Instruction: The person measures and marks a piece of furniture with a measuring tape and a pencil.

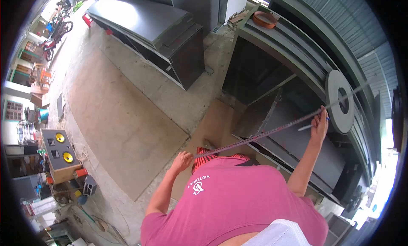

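A long, thin grey strip [259,136] with regular dark marks and some red ones, like a ruler or measuring tape, runs slantwise in front of my body. Its lower end meets my left hand [182,161], whose fingers are closed round it. Higher up on the right, my right hand [319,125] pinches the strip, which carries on past the fingers, thin and blurred. A slim whitish pen-like stick [304,128] also juts from my right hand. Behind that hand stands a dark cabinet frame with a round grey ring [340,101] on its side.
A brown sheet [123,118] covers the floor on the left. Beyond it lies a long dark cabinet [182,55] with grey panels on top. A reddish-brown roll [264,19] sits on the right-hand cabinet. At far left are a speaker box [59,148] with yellow cones and a motorbike [49,48].
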Demonstrator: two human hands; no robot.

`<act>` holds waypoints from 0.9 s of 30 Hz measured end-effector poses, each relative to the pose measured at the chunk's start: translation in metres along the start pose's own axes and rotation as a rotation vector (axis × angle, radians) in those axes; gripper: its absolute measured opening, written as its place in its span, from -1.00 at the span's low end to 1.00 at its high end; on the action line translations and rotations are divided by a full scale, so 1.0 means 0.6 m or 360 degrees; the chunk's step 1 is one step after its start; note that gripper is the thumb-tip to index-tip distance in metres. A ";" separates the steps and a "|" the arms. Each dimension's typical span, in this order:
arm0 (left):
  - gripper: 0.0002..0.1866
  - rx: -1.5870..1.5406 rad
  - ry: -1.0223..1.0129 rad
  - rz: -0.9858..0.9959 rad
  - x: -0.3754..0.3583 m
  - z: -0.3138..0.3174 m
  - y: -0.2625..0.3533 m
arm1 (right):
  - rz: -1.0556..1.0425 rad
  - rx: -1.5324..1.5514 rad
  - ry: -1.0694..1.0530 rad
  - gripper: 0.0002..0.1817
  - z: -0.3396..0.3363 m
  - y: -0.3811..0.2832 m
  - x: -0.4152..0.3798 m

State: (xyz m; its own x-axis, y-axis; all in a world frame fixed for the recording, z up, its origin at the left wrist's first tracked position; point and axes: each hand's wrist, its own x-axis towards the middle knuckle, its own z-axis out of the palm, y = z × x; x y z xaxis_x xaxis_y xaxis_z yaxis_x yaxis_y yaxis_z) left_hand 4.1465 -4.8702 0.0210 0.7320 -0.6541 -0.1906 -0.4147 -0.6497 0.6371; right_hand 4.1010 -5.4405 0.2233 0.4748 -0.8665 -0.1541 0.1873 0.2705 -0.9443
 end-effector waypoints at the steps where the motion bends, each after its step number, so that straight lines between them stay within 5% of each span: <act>1: -0.84 -0.0059 -0.0022 -0.0166 -0.012 -0.019 0.000 | 0.0016 0.0022 -0.0080 -0.71 0.024 0.021 0.002; 7: -0.89 -0.0077 0.0166 -0.0358 -0.091 -0.090 -0.060 | 0.0291 0.0031 -0.0311 -0.72 0.178 0.128 -0.029; 9: -0.89 0.0129 0.0138 -0.0167 -0.135 -0.073 -0.155 | 0.0408 0.0049 -0.0404 -0.76 0.208 0.158 -0.045; 12: -0.89 0.0167 0.0237 -0.0224 -0.159 -0.111 -0.167 | 0.0548 0.0057 -0.0467 -0.78 0.228 0.190 -0.061; 14: -0.89 0.0204 0.0275 -0.0407 -0.152 -0.140 -0.161 | 0.0614 0.0045 -0.0497 -0.79 0.240 0.200 -0.058; 24: -0.89 0.0423 0.0195 -0.0105 -0.036 -0.181 -0.268 | 0.0525 0.0087 -0.0374 -0.78 0.287 0.237 0.017; 27: -0.89 0.0377 0.0187 -0.0114 0.039 -0.248 -0.206 | 0.0404 0.0067 -0.0362 -0.70 0.312 0.228 0.041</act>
State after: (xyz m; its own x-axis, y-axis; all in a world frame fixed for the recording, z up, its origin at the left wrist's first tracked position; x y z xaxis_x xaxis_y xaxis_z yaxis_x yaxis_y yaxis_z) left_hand 4.2954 -4.7478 0.0490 0.8157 -0.5631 -0.1322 -0.4646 -0.7740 0.4301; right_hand 4.2996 -5.3462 0.1447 0.6893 -0.6549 -0.3097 0.0716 0.4870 -0.8704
